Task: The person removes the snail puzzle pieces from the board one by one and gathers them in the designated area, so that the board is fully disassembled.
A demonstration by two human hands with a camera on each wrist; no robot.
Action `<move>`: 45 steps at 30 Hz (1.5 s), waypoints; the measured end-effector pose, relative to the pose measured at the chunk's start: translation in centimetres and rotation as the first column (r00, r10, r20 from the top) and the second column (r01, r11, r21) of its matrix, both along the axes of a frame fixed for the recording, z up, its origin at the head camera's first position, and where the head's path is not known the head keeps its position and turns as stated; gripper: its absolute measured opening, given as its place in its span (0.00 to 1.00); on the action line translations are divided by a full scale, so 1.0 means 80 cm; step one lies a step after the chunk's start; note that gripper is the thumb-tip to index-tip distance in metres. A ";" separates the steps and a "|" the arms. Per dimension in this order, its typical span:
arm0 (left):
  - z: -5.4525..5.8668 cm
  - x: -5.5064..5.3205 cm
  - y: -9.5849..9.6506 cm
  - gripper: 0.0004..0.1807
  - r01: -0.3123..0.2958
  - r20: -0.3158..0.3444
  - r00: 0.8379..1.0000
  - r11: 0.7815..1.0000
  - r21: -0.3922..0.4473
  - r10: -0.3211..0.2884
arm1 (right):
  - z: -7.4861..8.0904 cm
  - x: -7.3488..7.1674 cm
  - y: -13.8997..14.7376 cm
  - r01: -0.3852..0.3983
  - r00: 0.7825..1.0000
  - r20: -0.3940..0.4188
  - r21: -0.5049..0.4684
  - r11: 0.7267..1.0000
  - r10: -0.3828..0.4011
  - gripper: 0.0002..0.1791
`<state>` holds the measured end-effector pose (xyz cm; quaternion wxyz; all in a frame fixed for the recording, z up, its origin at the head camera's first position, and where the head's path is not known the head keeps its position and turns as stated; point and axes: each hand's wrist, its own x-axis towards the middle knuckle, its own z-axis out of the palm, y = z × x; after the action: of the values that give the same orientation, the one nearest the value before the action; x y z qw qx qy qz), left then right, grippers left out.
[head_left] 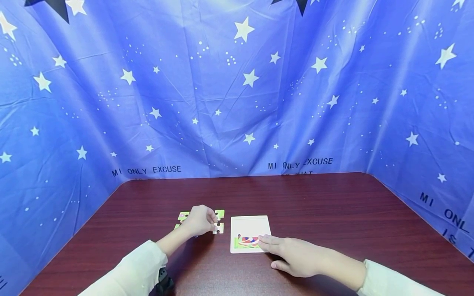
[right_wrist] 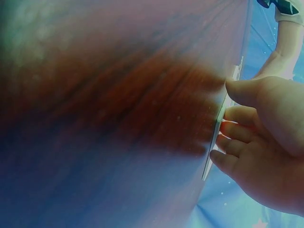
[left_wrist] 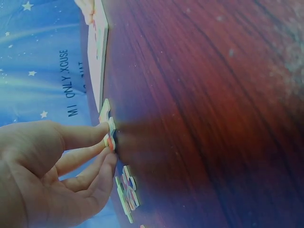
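In the head view my left hand (head_left: 200,221) is over a group of jigsaw puzzle pieces left of a white puzzle tray (head_left: 249,224). Its thumb and fingers pinch a small puzzle piece (left_wrist: 112,135), seen nearly edge-on in the left wrist view. Close by the fingertips are a green piece (head_left: 220,213) and a pale piece (head_left: 219,228). Along the tray's lower edge lies a coloured picture section (head_left: 246,241) in red, blue and green. My right hand (head_left: 300,255) rests with straight fingers on the tray's lower right side, covering part of that section.
More green puzzle pieces (head_left: 183,215) lie left of my left hand, partly hidden by it. The dark red wood-grain table (head_left: 318,209) extends around everything. A blue curtain with white stars (head_left: 207,102) hangs behind and along both sides.
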<state>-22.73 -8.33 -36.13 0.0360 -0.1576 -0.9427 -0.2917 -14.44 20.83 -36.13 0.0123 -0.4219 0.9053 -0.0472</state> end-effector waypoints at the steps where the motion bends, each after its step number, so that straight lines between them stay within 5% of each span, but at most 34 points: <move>1: 0.000 0.000 0.000 0.08 0.004 -0.001 1.000 1.000 0.000 -0.004 | 0.000 0.000 0.000 -0.001 1.000 -0.002 0.000 1.000 0.001 0.28; 26: 0.001 0.008 0.002 0.06 0.031 -0.025 0.999 0.999 0.029 -0.030 | 0.002 0.000 -0.001 -0.003 1.000 0.000 -0.005 1.000 0.003 0.28; 36: -0.002 0.022 0.027 0.07 0.219 -0.067 0.974 0.975 0.047 -0.216 | -0.001 -0.001 0.001 -0.019 1.000 -0.017 -0.011 1.000 0.019 0.28; 45: -0.003 0.036 0.045 0.08 0.372 -0.053 0.927 0.928 0.014 -0.371 | -0.002 -0.002 -0.001 -0.026 0.999 -0.031 -0.007 1.000 0.026 0.28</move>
<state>-19.85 -4.69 -36.34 0.0055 -0.3400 -0.8911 -0.3005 -14.59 20.78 -36.26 -0.0027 -0.4345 0.8996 -0.0440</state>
